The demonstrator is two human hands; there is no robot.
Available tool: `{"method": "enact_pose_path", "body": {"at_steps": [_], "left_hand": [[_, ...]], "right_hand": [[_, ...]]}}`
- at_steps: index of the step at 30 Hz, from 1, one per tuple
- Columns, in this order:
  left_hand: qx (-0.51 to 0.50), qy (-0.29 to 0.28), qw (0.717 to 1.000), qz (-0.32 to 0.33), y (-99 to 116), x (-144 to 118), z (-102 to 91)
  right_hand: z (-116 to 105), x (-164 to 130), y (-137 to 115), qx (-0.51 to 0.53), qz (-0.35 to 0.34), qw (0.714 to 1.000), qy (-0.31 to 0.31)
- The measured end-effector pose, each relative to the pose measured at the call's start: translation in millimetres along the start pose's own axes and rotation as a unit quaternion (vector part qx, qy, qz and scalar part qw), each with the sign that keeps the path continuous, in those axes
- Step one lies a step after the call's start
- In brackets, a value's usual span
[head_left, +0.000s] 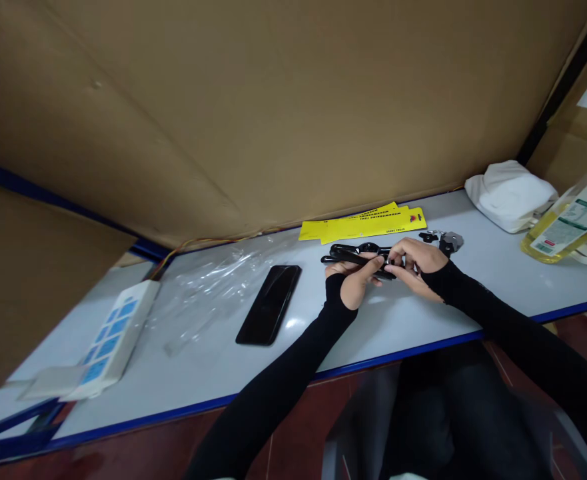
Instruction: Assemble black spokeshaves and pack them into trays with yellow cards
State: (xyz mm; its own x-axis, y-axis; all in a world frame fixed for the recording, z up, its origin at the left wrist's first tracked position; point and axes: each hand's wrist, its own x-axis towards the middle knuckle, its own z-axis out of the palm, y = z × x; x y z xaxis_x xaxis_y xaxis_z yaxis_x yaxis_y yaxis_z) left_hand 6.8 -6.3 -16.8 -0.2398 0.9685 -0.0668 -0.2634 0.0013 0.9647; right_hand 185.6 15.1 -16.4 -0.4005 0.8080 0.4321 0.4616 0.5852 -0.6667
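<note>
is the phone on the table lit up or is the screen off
Off. The phone lies flat, screen up, on the white table, left of the left hand; its glass is uniformly black, showing only a faint reflection.

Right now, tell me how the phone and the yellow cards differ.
The phone is black and glossy; the yellow cards are bright yellow with dark print. The phone lies alone, left of the left hand; the cards are a fanned stack at the back of the table, beyond both hands. The phone points diagonally away; the cards run nearly sideways. Both lie flat, untouched.
</note>
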Motion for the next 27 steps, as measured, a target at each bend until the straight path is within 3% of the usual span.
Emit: {"method": "enact_pose_path", "body": {"at_steps": [7,12,18,22,27], "left_hand": [[0.000,-0.036,0.997,-0.074,1,9,-7.5],[-0.032,-0.042,0.993,-0.102,0,14,-8.9],[0.008,-0.131,0.979,-0.155,2,9,-10.1],[-0.002,-0.124,0.981,-0.150,8,5,-9.1],[-0.002,-0.111,0.982,-0.152,10,6,-10.1]], "right_hand": [[-12,1,2,-0.014,-0.105,0.994,-0.022],[-16,3,-3,0.010,-0.048,0.998,-0.036],[-13,3,-12,0.077,-0.039,0.995,-0.050],[-15,1,-14,0.074,-0.009,0.997,-0.003],[-23,1,-12,0.077,-0.032,0.996,-0.044]]}}
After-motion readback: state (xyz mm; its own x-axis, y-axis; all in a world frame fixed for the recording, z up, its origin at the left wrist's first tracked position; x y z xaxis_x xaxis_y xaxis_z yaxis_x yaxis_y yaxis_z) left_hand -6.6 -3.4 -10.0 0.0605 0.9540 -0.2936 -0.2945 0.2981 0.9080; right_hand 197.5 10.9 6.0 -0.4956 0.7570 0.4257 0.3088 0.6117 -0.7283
